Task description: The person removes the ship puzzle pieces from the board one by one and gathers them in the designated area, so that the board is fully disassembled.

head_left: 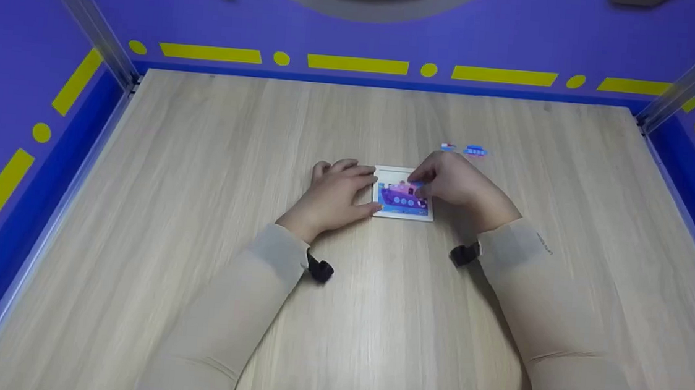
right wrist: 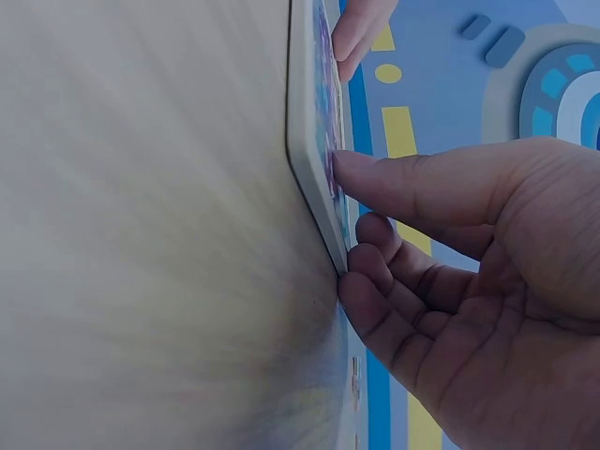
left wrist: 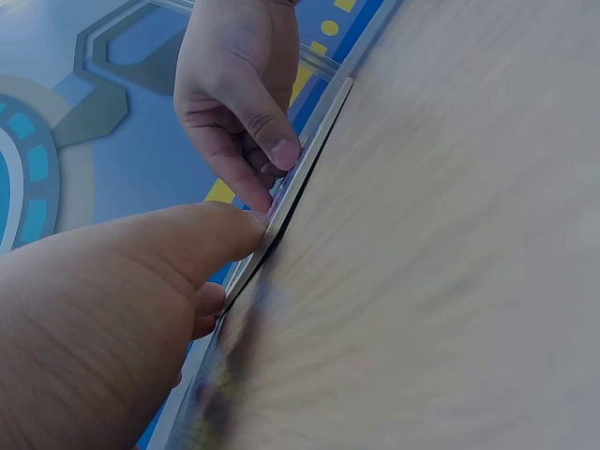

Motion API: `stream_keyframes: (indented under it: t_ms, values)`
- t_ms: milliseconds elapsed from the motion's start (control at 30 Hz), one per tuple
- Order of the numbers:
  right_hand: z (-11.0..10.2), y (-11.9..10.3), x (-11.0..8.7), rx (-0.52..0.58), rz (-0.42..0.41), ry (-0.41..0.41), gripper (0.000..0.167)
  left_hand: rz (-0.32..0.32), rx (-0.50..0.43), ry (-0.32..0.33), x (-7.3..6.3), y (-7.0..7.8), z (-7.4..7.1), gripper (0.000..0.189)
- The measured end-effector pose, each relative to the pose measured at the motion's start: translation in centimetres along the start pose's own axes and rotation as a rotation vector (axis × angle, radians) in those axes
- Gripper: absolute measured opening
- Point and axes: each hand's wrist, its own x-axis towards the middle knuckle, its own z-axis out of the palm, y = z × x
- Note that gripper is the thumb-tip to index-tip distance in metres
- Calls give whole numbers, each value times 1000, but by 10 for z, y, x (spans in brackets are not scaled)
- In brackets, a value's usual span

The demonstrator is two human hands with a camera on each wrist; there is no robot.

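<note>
A small white-framed jigsaw puzzle (head_left: 405, 216) with a purple and pink ship picture lies flat on the table. At its left side is my left hand (head_left: 338, 197), thumb on the lower left corner and fingertips along the left edge. My right hand (head_left: 457, 179) reaches over the right side. Its thumb (right wrist: 394, 183) touches the picture, and the other fingers bend in at the frame's edge. I cannot tell whether a piece is between those fingertips. Beyond the right hand lie loose puzzle pieces, a blue one (head_left: 475, 150) and a smaller red, white and blue one (head_left: 447, 147).
The wood-grain table (head_left: 344, 319) is bounded by a blue back wall (head_left: 359, 41) with yellow marks and by side walls. Black wrist straps (head_left: 320, 270) stick out beside the sleeves of both forearms.
</note>
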Motion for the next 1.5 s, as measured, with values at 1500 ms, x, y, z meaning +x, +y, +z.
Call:
stream_keyframes:
  t_ms: [1500]
  values:
    - [0, 2, 0, 34, -6, 26, 36, 0, 4, -3, 1, 0, 0, 67]
